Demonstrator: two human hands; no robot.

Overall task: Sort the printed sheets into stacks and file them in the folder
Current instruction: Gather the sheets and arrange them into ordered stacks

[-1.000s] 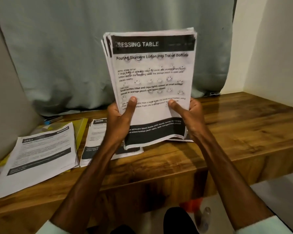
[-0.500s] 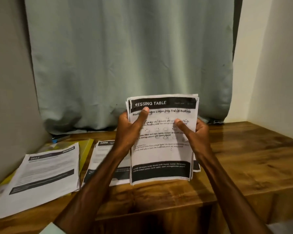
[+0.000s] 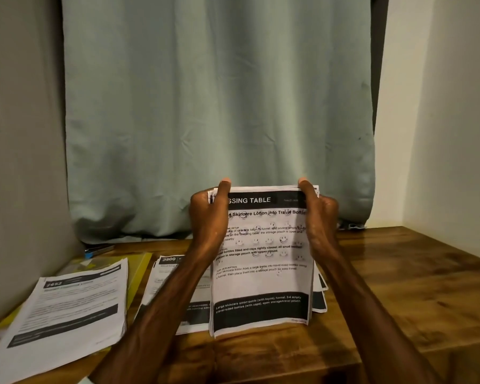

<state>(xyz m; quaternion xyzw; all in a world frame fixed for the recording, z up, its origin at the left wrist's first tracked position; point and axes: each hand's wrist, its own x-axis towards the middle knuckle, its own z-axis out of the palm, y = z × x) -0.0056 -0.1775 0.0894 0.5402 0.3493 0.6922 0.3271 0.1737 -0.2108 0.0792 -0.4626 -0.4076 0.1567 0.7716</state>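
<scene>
**Squaring a batch during sorting.** Nearest, the stack [image 3: 261, 275] stands upright, its lower edge apparently on the bench [image 3: 399, 286] and its title page towards the viewer. The left hand [image 3: 205, 214] and right hand [image 3: 320, 214] each clasp a top corner, with the thumb on the front and the fingers curled behind, closed on the paper.

Left of the stack the 3800 pile [image 3: 166, 275] lies flat, partly hidden by the left forearm. Farther left is the 2652 pile [image 3: 67, 309], which overlaps the yellow folder [image 3: 140, 270]. Just behind the stack's right edge, more sheets [image 3: 320, 300] lie flat. Behind the stack hangs a curtain [image 3: 219, 106].

*Judgement:* the batch is probably being jogged square, and filing has not begun. The next move calls for laying the stack flat in a place of its own, apart from both piles, with its edges kept aligned. The folder must then be freed from under the 2652 pile.
</scene>
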